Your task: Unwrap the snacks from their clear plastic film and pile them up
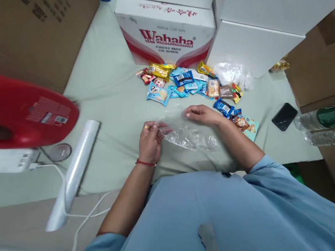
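Note:
A clear plastic bag [190, 135] lies crumpled on the pale green cloth between my two hands. My left hand [151, 139], with a ring and a red wrist string, pinches the bag's left edge with closed fingers. My right hand [201, 114] pinches the bag's upper right edge. A pile of small snack packets [184, 82] in blue, yellow and red lies just beyond my hands. A blue packet [224, 107] and a teal packet [246, 123] lie beside my right wrist.
A Wahaha carton [168, 35] and white boxes [265, 2] stand behind the snacks. A red plastic item [13, 108], a power strip [0, 160] and a roll of clear film [75, 171] lie left. A black phone [284, 116] and water bottles [334, 125] lie right.

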Demonstrator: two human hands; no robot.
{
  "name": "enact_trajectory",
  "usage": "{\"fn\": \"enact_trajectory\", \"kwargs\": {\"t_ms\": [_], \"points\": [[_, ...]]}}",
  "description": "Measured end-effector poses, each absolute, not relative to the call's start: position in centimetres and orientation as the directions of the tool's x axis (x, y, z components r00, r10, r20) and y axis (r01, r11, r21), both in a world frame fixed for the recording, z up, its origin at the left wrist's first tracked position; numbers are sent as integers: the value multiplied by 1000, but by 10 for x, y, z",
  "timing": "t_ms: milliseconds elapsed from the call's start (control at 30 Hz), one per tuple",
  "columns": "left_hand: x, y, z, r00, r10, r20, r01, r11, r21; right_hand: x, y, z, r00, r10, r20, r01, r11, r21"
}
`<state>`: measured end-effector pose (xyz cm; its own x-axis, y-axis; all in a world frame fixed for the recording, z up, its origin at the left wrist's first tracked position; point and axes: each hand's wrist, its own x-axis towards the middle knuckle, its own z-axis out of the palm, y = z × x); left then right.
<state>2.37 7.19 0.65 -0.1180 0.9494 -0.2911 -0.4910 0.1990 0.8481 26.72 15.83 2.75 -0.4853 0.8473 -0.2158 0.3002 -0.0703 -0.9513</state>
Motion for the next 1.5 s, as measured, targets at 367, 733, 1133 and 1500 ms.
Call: {"fn": "enact_trajectory", "kwargs": {"t_ms": [367,733,1133,1500], "points": [[38,68,21,-423,903,73,92,-38,995,253,110,44,-290,897,-332,-44,-360,-932],[80,75,21,-119,930,-347,-558,226,798,254,87,48,-44,978,-203,63,-200,-978],[37,88,23,-408,780,-475,-570,189,800,265,92,34,439,864,-245,-141,-204,-969],[-17,110,-4,-381,900,-212,19,236,971,311,108,5,270,877,-398,6,-415,-910]]}}
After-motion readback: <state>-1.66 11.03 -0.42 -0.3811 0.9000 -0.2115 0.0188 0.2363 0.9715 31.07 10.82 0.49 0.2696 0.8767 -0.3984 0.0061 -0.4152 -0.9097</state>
